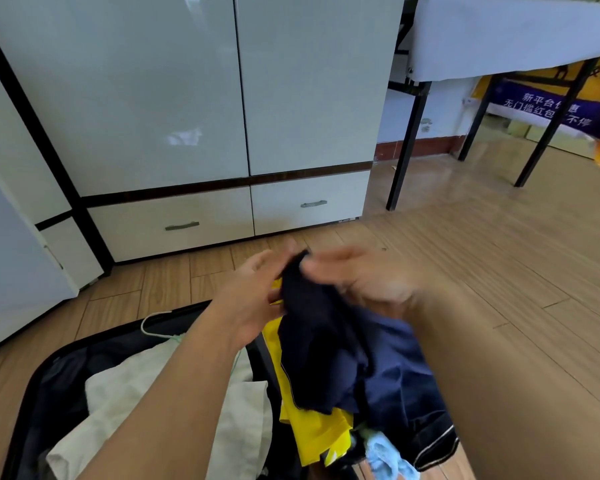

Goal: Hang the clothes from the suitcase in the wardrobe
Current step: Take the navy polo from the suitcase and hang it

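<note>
Your 2 hands meet at the centre of the frame, both on the same dark navy garment (321, 327). Your left hand (248, 296) comes in from the lower left with its back turned to the camera; its fingers reach to the garment's top edge and touch the cloth there, though motion blur keeps you from seeing whether they truly pinch it or only press against it. Your right hand (364, 280) enters from the lower right, palm partly turned up, fingers loosely spread and curled about the bunched top of the garment, gripping it from the other side. The navy cloth hangs down from that grip in folds toward the lower centre, and a yellow garment (312, 434) shows beneath and behind it, with a light blue piece of cloth (383, 457) at the bottom edge. The open black suitcase (66, 375) lies on the wooden floor (499, 271) at the lower left, holding a crumpled whitish cloth (125, 403). The white wardrobe (187, 98) fills the upper left and centre, its 2 doors closed, with 2 drawers below them. At the upper right stands a table (499, 36) covered in white on black legs.
</note>
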`<state>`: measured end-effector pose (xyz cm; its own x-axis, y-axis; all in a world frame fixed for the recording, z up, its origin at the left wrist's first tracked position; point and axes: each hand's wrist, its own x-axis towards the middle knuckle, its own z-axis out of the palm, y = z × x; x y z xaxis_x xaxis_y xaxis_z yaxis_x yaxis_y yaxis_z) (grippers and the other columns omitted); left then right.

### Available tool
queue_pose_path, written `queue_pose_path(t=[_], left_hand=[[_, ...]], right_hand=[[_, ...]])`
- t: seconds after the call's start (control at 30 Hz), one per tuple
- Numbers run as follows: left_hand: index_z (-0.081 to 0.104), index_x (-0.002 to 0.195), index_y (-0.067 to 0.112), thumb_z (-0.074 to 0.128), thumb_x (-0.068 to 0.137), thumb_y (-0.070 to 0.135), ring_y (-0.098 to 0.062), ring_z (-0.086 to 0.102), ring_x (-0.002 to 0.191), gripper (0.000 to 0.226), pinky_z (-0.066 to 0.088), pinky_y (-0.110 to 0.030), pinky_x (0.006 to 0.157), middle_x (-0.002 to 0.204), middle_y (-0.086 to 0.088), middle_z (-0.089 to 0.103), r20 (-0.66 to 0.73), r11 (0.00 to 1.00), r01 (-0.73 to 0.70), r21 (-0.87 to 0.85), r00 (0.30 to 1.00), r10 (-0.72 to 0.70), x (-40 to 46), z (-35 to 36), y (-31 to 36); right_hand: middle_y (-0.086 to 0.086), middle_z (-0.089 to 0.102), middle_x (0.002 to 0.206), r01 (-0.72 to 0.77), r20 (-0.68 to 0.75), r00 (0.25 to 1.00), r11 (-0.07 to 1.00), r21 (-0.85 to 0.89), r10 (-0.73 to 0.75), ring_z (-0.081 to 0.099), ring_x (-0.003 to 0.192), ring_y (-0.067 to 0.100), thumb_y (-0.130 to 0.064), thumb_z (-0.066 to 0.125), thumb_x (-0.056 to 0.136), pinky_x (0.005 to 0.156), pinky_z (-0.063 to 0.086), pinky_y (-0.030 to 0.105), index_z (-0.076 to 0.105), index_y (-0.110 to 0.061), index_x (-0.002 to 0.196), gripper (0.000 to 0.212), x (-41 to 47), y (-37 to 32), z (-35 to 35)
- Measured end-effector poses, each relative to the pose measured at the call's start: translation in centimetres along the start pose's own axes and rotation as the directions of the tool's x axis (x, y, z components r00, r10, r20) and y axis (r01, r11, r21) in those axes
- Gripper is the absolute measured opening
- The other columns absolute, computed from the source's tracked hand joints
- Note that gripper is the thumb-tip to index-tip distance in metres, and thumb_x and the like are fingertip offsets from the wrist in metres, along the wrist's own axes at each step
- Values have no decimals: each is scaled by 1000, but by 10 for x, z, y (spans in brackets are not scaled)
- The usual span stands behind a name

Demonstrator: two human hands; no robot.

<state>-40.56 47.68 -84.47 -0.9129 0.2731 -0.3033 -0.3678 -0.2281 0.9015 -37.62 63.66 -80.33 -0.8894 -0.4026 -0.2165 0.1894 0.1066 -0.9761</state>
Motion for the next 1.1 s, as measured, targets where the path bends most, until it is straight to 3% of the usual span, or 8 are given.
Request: queue_pose_path(t=[0.1,0.3,0.43,0.57,0.77,0.83,0.97,1.1], left_hand=[[50,132,8,71,76,-8,-28,66,95,63,53,-33,74,112,-16,64,-135,979,32,202,991,-4,9,-12,-19],[65,92,23,64,81,0,-21,61,87,26,48,-31,72,88,3,66,-411,591,188,784,871,268,9,-65,-39],[59,81,31,63,85,12,-22,59,83,20,47,-36,77,81,7,64,-501,457,296,839,748,436,11,-80,-35],[65,88,22,65,87,11,-20,61,81,12,50,-34,66,87,4,66,-469,617,100,781,747,471,13,-74,-31],[59,85,23,64,90,12,-18,67,83,12,54,-38,76,92,2,66,-402,721,-141,679,749,526,14,-53,-18],[58,101,24,70,86,18,-17,61,105,20,50,-35,88,109,4,63,-285,690,-223,689,792,541,10,-44,-10],[22,147,41,93,56,28,2,31,135,116,29,-25,110,149,19,29,262,669,-400,627,916,303,-2,-16,-6],[57,90,36,69,82,4,-13,65,97,35,50,-19,76,91,8,70,196,611,-468,639,867,459,-6,12,-15]], right_hand=[[0,60,73,-204,35,965,828,-523,260,57,74,15,-32,62,92,78,50,31,63,-11,83,22,13,33,9],[8,63,100,-604,-661,745,513,-610,91,58,91,21,-41,68,76,80,45,35,64,-16,100,35,8,97,-44],[12,38,143,-815,-727,570,376,-441,383,42,127,31,-42,78,71,98,40,42,15,-21,150,103,-16,134,-62],[3,57,78,-670,-625,735,428,-607,263,60,86,25,-19,62,84,61,44,28,51,-17,77,14,-17,163,-62],[-3,54,69,-78,-752,659,992,-96,-21,51,68,18,-5,48,92,60,42,31,56,-20,81,21,7,68,-63],[-2,54,70,187,-716,695,978,90,-68,50,66,14,-5,46,96,59,39,29,53,-19,81,22,4,19,-55],[3,61,70,548,-638,743,733,404,-203,57,67,17,-4,48,95,71,51,34,55,-12,80,19,-7,-47,-28],[2,65,77,655,-614,708,651,384,-349,60,74,16,-8,51,97,77,50,33,63,-9,91,12,-9,-63,-10]])
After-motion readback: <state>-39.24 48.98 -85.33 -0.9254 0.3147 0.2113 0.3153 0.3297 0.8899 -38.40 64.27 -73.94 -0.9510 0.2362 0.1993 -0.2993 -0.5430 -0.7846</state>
